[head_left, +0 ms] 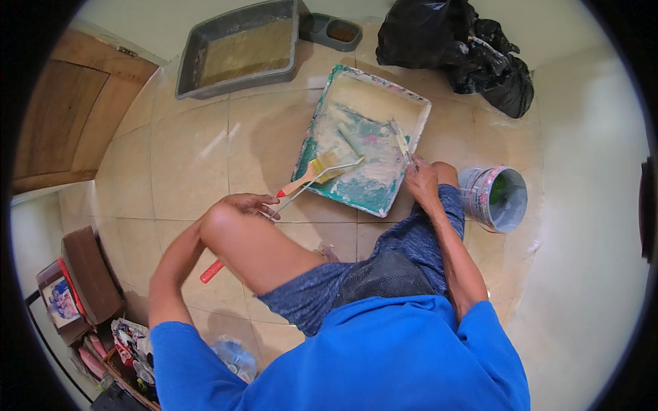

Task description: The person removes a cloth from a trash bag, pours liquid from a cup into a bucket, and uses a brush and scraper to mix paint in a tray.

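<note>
White-smeared tool (399,137) in right hand (421,181), fingers pinching it over the paint tray (373,203) on the floor (192,164); left hand (250,203) by the roller wire (343,166), finger grip unclear; paintbrush (322,166) sticks out over the side, so a knock could flip it off

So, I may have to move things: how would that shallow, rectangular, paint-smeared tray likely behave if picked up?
The shallow, rectangular, paint-smeared tray would probably feel fairly stiff, given its straight, raised rim. The cream-coloured paint at its far end, if wet, could run when tilted. The yellow-bristled, red-tipped paintbrush overhanging its near-left corner might slide off.
</note>
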The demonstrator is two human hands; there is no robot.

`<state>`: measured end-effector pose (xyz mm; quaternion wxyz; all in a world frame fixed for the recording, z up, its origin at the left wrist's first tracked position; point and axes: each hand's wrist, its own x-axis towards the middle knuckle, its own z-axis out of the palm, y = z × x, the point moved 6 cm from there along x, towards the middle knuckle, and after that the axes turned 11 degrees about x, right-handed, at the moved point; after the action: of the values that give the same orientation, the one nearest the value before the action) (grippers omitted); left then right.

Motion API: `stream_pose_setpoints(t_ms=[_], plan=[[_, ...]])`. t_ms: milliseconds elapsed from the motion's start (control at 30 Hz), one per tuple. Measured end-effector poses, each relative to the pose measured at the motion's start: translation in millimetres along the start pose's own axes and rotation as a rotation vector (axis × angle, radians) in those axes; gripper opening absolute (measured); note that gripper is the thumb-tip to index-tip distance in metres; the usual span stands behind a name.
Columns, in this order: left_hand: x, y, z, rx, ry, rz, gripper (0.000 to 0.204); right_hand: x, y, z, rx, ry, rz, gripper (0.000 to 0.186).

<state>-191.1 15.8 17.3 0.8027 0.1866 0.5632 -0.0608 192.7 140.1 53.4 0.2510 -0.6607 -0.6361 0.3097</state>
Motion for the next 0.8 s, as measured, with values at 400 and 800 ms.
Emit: stream_pose_setpoints(t_ms=[400, 800], plan=[[22.5, 47.6, -38.4, 1.144, 0.515, 0.098, 0.085, -2.6, 4.8, -7.5, 0.105, -0.014, 0.008, 0.031], [77.6, 86.6, -14.3, 0.995, 0.812, 0.285, 0.078, -1.7, 3.0, -10.7, 0.014, -0.025, 0.022, 0.029]])
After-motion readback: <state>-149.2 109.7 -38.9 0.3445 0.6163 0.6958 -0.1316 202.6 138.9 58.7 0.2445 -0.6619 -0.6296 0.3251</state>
